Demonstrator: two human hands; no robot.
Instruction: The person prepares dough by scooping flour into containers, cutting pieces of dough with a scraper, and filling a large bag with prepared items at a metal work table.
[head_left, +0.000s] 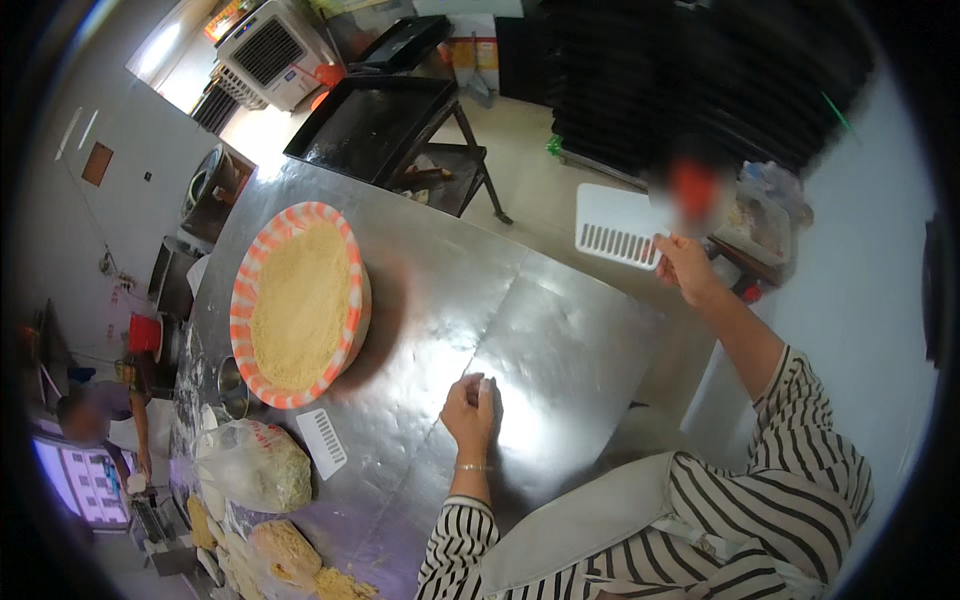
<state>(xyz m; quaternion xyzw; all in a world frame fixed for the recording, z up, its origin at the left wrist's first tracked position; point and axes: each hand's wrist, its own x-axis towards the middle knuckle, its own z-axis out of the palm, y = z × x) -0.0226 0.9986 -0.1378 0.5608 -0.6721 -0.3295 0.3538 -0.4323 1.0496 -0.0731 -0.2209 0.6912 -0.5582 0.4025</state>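
My right hand (684, 266) grips one corner of a white slotted plastic scraper (611, 214), held out past the far edge of the steel-topped table (420, 292). My left hand (469, 416) is over the tabletop with its fingers curled in, and I see nothing in it. To its left stands a large orange-and-white striped plastic basin (238, 300), filled with yellowish crumbly powder (304, 307). A smaller white slotted plastic piece (322, 442) lies flat near the basin. Beside that rests a clear plastic bag (259, 465) with pale greenish contents.
Yellow crumbly lumps (285, 551) and pale dough-like pieces (236, 562) lie at the lower left. A metal bowl (236, 386) touches the basin area. Black baking trays (375, 127) rest on a stand beyond the table. Another person (112, 420) works at far left.
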